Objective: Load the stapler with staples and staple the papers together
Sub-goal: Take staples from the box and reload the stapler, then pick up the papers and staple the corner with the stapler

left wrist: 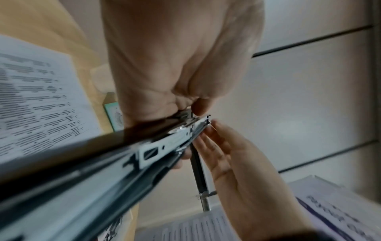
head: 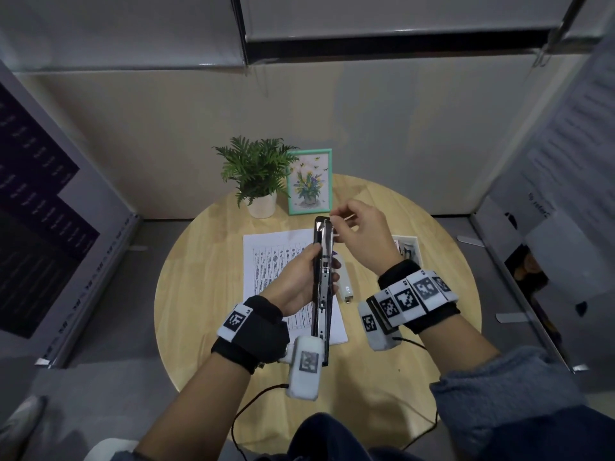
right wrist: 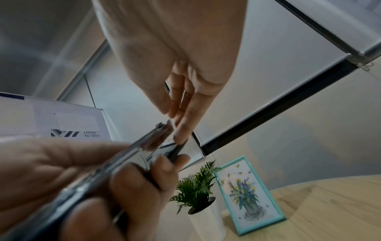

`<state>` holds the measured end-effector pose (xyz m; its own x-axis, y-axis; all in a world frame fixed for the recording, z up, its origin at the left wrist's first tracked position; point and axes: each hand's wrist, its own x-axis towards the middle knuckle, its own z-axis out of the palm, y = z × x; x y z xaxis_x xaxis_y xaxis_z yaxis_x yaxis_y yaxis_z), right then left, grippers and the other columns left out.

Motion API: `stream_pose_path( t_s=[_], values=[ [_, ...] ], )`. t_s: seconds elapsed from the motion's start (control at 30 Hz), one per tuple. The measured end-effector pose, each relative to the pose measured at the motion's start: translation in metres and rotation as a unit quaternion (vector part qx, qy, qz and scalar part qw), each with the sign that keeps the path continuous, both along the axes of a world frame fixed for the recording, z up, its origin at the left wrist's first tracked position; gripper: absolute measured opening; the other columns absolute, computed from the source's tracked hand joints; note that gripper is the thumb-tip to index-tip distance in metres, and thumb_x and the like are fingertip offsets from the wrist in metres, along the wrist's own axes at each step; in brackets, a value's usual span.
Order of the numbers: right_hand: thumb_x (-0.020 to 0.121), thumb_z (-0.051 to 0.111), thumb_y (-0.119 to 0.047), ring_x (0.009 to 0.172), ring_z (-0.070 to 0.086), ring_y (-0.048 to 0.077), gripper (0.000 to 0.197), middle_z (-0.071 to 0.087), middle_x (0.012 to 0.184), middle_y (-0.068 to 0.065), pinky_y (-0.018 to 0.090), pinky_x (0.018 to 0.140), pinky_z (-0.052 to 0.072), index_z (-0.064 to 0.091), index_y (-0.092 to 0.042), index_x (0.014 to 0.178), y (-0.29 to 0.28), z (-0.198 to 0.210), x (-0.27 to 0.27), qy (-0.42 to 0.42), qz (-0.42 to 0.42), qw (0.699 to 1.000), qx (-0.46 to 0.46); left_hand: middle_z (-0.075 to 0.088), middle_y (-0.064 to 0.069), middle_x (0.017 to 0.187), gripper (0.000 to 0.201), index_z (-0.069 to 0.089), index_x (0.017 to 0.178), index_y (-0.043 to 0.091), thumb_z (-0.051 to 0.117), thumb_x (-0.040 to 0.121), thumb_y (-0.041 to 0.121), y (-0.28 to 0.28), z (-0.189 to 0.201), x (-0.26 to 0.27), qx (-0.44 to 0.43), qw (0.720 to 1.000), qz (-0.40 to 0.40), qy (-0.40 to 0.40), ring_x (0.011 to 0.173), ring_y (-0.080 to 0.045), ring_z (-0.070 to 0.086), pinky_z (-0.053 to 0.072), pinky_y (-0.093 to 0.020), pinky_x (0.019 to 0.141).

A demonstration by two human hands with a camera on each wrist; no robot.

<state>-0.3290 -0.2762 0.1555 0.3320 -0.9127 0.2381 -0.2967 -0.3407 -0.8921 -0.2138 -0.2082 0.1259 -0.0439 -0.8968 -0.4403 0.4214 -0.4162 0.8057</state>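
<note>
My left hand grips a black stapler round its middle and holds it above the printed papers. The stapler is swung fully open, with its metal staple channel facing up. My right hand is at the stapler's far tip and pinches a thin pale strip, apparently staples, between thumb and fingers. The right wrist view shows those fingertips touching the stapler's end, while the left hand's fingers wrap the body.
On the round wooden table, a small white object lies just right of the papers and a photo card further right. A potted plant and a teal picture frame stand at the back. Panels wall the table in.
</note>
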Motion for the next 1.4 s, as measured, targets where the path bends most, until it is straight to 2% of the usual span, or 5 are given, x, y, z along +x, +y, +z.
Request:
stream_pose_path(
  t_s=[0.23, 0.43, 0.77, 1.03, 1.4],
  values=[
    [0.083, 0.052, 0.004, 0.091, 0.051, 0.014, 0.073, 0.051, 0.124, 0.002, 0.034, 0.083, 0.049, 0.024, -0.031, 0.140, 0.029, -0.030, -0.019, 0.312, 0.211, 0.926, 0.022, 0.060, -0.005, 0.064, 0.033, 0.057, 0.085, 0.009, 0.034, 0.101, 0.026, -0.001, -0.019, 0.041, 0.040, 0.968, 0.189, 0.158, 0.060, -0.018, 0.056, 0.048, -0.032, 0.069],
    [0.072, 0.078, -0.021, 0.093, 0.048, -0.006, 0.086, 0.045, 0.119, -0.030, 0.001, 0.076, 0.034, 0.030, -0.035, 0.142, 0.046, -0.046, -0.010, 0.237, 0.298, 0.922, 0.065, 0.056, -0.008, 0.085, 0.038, 0.050, 0.089, 0.003, 0.027, 0.103, 0.030, -0.005, -0.042, 0.060, 0.065, 0.913, 0.297, 0.273, 0.073, -0.017, 0.064, 0.058, -0.047, 0.060],
    [0.086, 0.064, -0.026, 0.054, 0.053, 0.022, 0.021, 0.058, 0.069, 0.006, 0.038, 0.052, 0.050, 0.060, -0.009, 0.097, 0.029, -0.040, 0.008, -0.004, 0.084, 0.992, 0.092, 0.058, -0.010, 0.114, 0.031, 0.043, 0.128, 0.017, 0.026, 0.103, 0.025, 0.014, -0.046, 0.040, -0.033, 0.992, 0.119, -0.024, 0.099, -0.026, 0.061, 0.050, -0.046, 0.084],
    [0.089, 0.007, -0.066, 0.083, 0.063, 0.023, 0.086, 0.067, 0.087, 0.013, 0.029, 0.075, 0.048, 0.067, -0.003, 0.093, 0.009, -0.045, 0.030, -0.013, -0.014, 0.957, 0.291, 0.060, -0.008, 0.104, 0.032, 0.046, 0.129, 0.015, 0.031, 0.102, 0.023, 0.007, -0.040, 0.011, -0.046, 0.998, -0.008, -0.041, 0.089, -0.021, 0.063, 0.056, -0.038, 0.081],
    [0.098, 0.017, -0.050, 0.127, 0.043, 0.033, 0.067, 0.045, 0.138, 0.021, 0.038, 0.107, 0.030, 0.040, 0.001, 0.133, 0.008, -0.099, -0.008, -0.019, -0.230, 0.907, 0.351, 0.056, -0.005, 0.130, 0.029, 0.057, 0.120, 0.014, 0.039, 0.100, 0.023, 0.019, -0.074, 0.054, 0.044, 0.969, -0.006, -0.241, 0.110, -0.019, 0.054, 0.047, -0.027, 0.085]
  ],
)
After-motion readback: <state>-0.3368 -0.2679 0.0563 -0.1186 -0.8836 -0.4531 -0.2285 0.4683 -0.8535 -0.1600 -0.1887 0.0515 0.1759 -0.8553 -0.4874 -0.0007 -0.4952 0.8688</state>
